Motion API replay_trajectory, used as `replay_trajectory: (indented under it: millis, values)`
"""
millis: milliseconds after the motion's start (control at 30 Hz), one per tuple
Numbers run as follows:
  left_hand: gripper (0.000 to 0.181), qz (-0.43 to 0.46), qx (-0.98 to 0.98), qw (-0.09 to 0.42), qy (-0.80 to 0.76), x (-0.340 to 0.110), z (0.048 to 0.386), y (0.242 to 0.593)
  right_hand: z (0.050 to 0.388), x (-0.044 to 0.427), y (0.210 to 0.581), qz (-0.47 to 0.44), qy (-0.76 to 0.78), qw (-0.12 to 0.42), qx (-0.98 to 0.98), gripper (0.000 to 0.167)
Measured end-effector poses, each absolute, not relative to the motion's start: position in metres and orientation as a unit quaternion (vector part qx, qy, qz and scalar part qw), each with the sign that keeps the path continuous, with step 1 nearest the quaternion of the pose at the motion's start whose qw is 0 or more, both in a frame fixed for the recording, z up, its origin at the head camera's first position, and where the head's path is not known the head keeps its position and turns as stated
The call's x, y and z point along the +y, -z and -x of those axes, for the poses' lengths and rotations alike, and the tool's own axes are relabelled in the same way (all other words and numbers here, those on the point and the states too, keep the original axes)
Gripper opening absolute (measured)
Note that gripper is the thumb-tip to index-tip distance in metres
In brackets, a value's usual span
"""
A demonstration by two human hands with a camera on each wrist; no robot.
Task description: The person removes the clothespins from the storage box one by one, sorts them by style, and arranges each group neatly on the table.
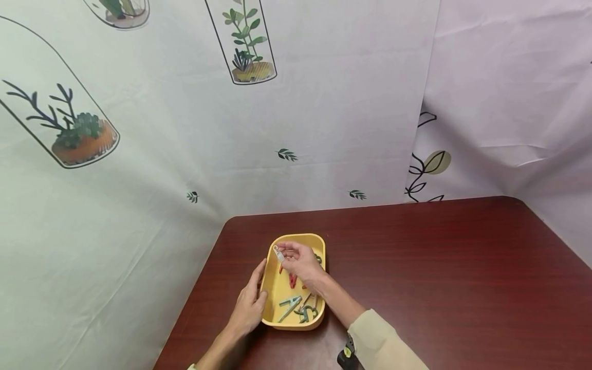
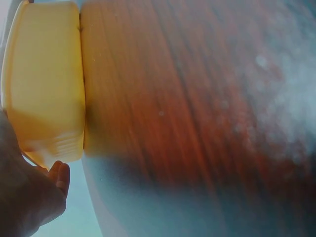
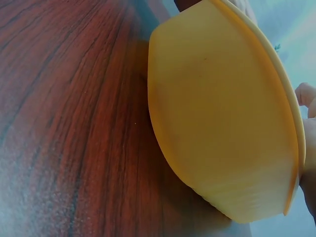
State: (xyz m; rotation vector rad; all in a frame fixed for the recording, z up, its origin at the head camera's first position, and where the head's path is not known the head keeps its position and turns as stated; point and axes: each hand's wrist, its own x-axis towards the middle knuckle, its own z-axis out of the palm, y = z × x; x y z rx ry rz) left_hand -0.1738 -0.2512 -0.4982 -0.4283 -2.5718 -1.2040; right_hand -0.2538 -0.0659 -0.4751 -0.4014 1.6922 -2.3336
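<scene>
A yellow oblong tray [image 1: 273, 308] sits on the table, its outer side filling much of both wrist views. My left hand [image 1: 250, 306] grips the tray's left rim, with the thumb over the edge and fingers along the outside. Above the far half of the tray, my right hand [image 1: 302, 264] pinches a small white piece with a looped end [image 1: 279, 254]. Beneath that hand lies a red clip [image 1: 293, 280], partly covered. A pale green clip [image 1: 290, 307] and dark green pieces [image 1: 306, 313] lie in the near end.
The dark red wooden table [image 1: 430, 277] stretches far to the right of the tray. Behind and to the left hangs a pale cloth [image 1: 319, 118] printed with plants. A black device [image 1: 348, 356] is by the right sleeve.
</scene>
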Motion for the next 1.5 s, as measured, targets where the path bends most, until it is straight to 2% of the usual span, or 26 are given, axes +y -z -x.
replay_trajectory:
  millis: [333,600,833,1167,1500]
  values:
    - [0.078,0.131,-0.894,0.123,0.410,-0.251,0.176,0.498,0.256,-0.055,0.469,0.163,0.818,0.124,0.538,0.049]
    - [0.078,0.123,-0.899,0.120,0.403,-0.251,0.176,0.498,0.256,-0.041,0.461,0.142,0.837,0.158,0.505,0.051]
    - [0.079,0.117,-0.900,0.113,0.404,-0.250,0.176,0.498,0.253,-0.020,0.456,0.171,0.857,0.167,0.457,0.048]
    - [0.078,0.118,-0.902,0.118,0.398,-0.251,0.174,0.499,0.251,0.018,0.455,0.192,0.860,0.160,0.444,0.048]
    - [0.078,0.119,-0.902,0.118,0.398,-0.250,0.173,0.498,0.248,0.049,0.464,0.155,0.853,0.121,0.483,0.048]
